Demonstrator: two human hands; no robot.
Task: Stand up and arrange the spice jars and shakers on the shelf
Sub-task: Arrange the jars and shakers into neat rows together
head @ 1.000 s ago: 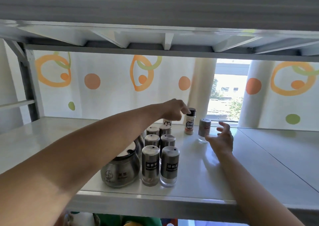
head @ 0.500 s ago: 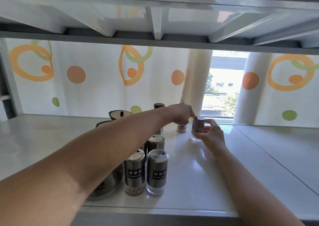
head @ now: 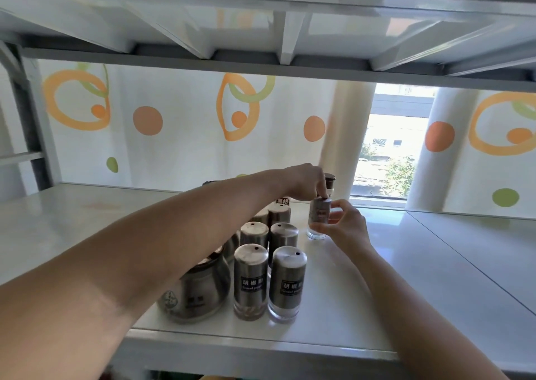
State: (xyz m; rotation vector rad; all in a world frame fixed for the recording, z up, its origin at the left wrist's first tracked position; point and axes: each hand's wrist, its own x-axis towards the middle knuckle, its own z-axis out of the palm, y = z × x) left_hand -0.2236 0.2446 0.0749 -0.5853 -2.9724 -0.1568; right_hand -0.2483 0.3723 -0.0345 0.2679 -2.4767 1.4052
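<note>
Several steel shakers with dark labels stand upright in two rows on the white shelf (head: 435, 278); the front pair are the front left shaker (head: 251, 281) and the front right shaker (head: 287, 284). My right hand (head: 345, 226) grips one more steel shaker (head: 319, 214), upright, to the right of the rows. My left hand (head: 304, 182) reaches over the rows and its fingertips pinch that shaker's top. Behind it stands a dark-capped spice jar (head: 330, 184), partly hidden by my left hand.
A squat steel pot with a lid (head: 197, 289) sits left of the rows, under my left forearm. An upper shelf (head: 261, 31) hangs low overhead. A patterned curtain (head: 179, 124) and a window (head: 391, 153) close the back.
My right hand went from hovering open to holding the lone steel shaker. My left hand moved off the dark-capped jar onto that shaker's top. The camera view shifted.
</note>
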